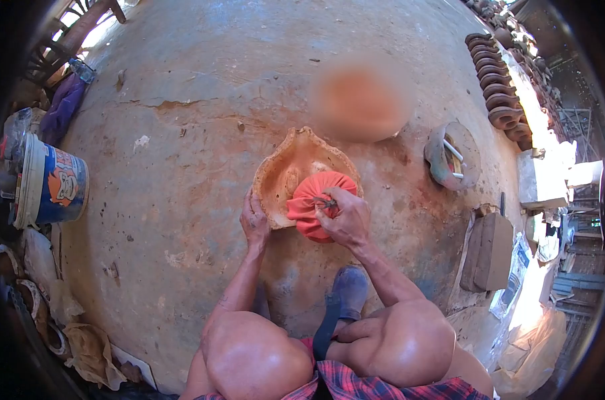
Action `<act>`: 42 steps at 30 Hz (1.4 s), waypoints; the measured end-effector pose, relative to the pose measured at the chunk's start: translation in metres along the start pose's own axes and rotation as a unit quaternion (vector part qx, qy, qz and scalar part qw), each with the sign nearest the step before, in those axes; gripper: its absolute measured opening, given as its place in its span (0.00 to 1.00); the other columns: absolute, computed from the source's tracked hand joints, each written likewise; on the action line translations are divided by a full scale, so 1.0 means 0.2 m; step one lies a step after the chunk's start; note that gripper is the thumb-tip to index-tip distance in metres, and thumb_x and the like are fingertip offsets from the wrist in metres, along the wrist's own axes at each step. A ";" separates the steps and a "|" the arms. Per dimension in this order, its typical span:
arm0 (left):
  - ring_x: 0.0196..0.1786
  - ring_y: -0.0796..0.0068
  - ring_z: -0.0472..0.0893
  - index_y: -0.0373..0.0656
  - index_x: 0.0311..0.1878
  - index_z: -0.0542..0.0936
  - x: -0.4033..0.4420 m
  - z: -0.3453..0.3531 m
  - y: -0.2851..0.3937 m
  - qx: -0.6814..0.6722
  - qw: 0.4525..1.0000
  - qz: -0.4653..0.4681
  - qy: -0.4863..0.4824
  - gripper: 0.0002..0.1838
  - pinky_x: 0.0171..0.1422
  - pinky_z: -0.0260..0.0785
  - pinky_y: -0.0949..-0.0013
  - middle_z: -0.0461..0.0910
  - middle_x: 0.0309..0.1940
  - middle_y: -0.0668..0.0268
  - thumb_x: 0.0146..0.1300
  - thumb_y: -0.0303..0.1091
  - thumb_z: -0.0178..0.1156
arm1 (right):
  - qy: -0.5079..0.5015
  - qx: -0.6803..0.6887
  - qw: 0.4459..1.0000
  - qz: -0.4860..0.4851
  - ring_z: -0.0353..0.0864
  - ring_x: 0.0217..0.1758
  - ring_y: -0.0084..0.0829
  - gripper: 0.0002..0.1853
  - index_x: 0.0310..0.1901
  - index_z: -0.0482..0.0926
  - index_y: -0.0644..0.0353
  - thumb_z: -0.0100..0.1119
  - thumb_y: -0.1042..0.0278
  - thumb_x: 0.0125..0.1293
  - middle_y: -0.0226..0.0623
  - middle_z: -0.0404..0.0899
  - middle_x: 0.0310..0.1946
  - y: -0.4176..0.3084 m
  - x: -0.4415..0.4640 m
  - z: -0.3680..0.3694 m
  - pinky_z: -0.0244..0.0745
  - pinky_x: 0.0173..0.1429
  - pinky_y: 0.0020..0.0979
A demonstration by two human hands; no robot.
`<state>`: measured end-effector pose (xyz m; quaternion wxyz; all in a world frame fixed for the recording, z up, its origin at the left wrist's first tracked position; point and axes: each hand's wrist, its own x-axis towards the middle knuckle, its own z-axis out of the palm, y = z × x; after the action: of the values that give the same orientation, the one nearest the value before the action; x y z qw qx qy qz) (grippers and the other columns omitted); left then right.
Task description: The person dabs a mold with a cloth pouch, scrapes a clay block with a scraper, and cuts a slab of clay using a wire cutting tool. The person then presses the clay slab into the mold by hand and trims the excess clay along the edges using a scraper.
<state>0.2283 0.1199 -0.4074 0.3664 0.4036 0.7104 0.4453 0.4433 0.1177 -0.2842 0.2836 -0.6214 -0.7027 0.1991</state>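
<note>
A hollow, rough-edged tan piece like a mould (276, 175) rests on the floor between my feet and the blurred patch. My left hand (254, 220) grips its left rim, fingers along the outside. Over its lower right part sits a round orange-red cloth bundle (309, 205), gathered and tied at the top with a dark string. My right hand (344, 217) is closed around that tied neck. The bundle covers part of the hollow, so its underside is hidden.
A blurred orange-brown round shape (362, 100) lies beyond the mould. To the right are a ring-shaped container (439, 157) with white rods, stacked clay slabs (492, 253) and a row of curved brown pieces (499, 87). A blue-and-white bucket (56, 183) lies at left.
</note>
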 end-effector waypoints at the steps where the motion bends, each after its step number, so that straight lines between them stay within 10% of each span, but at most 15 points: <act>1: 0.62 0.52 0.84 0.38 0.68 0.78 -0.01 -0.01 -0.02 0.001 1.000 -0.011 0.001 0.25 0.66 0.73 0.55 0.85 0.58 0.48 0.84 0.45 0.44 | 0.033 0.029 0.999 -0.009 0.89 0.39 0.46 0.17 0.44 0.83 0.55 0.75 0.58 0.56 0.42 0.86 0.33 -0.01 -0.02 0.00 0.82 0.42 0.45; 14: 0.69 0.52 0.80 0.37 0.72 0.75 0.01 -0.04 0.02 -0.028 0.997 -0.051 -0.045 0.26 0.72 0.70 0.56 0.82 0.64 0.47 0.83 0.45 0.46 | 0.108 0.028 0.980 -0.166 0.91 0.38 0.45 0.15 0.46 0.88 0.57 0.74 0.60 0.62 0.46 0.89 0.35 -0.28 0.84 -0.10 0.83 0.43 0.40; 25: 0.78 0.55 0.69 0.41 0.83 0.59 0.03 -0.08 -0.18 0.086 0.983 -0.014 -0.159 0.30 0.79 0.64 0.57 0.60 0.81 0.48 0.85 0.44 0.44 | -0.017 0.026 1.000 0.000 0.89 0.55 0.51 0.27 0.53 0.84 0.59 0.72 0.45 0.60 0.52 0.88 0.49 -0.26 1.74 0.76 0.85 0.58 0.49; 26: 0.81 0.56 0.65 0.43 0.84 0.57 0.04 -0.11 -0.07 -0.075 0.980 -0.120 -0.141 0.31 0.81 0.61 0.58 0.57 0.83 0.50 0.86 0.44 0.44 | -0.030 0.070 0.996 0.052 0.88 0.56 0.53 0.27 0.53 0.83 0.59 0.73 0.48 0.59 0.53 0.88 0.49 -0.27 1.68 0.76 0.84 0.59 0.49; 31: 0.83 0.54 0.60 0.51 0.88 0.45 0.13 -0.19 0.14 -0.127 0.939 -0.224 -0.228 0.36 0.84 0.57 0.53 0.50 0.86 0.53 0.86 0.49 0.44 | 0.170 0.217 0.961 -0.017 0.86 0.51 0.55 0.21 0.52 0.82 0.61 0.72 0.57 0.63 0.50 0.86 0.45 -0.22 1.12 0.62 0.82 0.55 0.50; 34: 0.82 0.55 0.62 0.52 0.89 0.40 0.26 -0.28 0.10 -0.104 0.902 -0.269 -0.322 0.40 0.80 0.63 0.52 0.45 0.87 0.54 0.85 0.51 0.48 | 0.128 0.197 0.972 0.019 0.86 0.43 0.47 0.10 0.42 0.84 0.59 0.68 0.62 0.69 0.44 0.84 0.38 -0.11 0.59 0.24 0.82 0.47 0.44; 37: 0.76 0.57 0.70 0.54 0.89 0.42 0.37 -0.40 0.16 -0.016 0.874 -0.321 -0.365 0.42 0.74 0.71 0.56 0.55 0.84 0.52 0.83 0.49 0.53 | 0.160 0.147 0.949 0.226 0.83 0.31 0.45 0.11 0.37 0.81 0.59 0.62 0.61 0.75 0.44 0.80 0.29 0.03 -0.01 -0.05 0.77 0.37 0.44; 42: 0.57 0.63 0.82 0.54 0.87 0.51 0.25 -0.61 0.20 0.219 0.933 -0.118 -0.260 0.41 0.62 0.78 0.61 0.77 0.64 0.52 0.79 0.39 0.61 | 0.082 -0.071 0.876 0.471 0.86 0.45 0.52 0.10 0.47 0.82 0.60 0.66 0.65 0.70 0.50 0.83 0.39 0.39 -1.29 -0.38 0.81 0.50 0.48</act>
<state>0.1111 0.1351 -0.3374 0.4903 0.4889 0.7127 0.1123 0.5695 -0.1304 -0.3157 0.1676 -0.9113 -0.3140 0.2071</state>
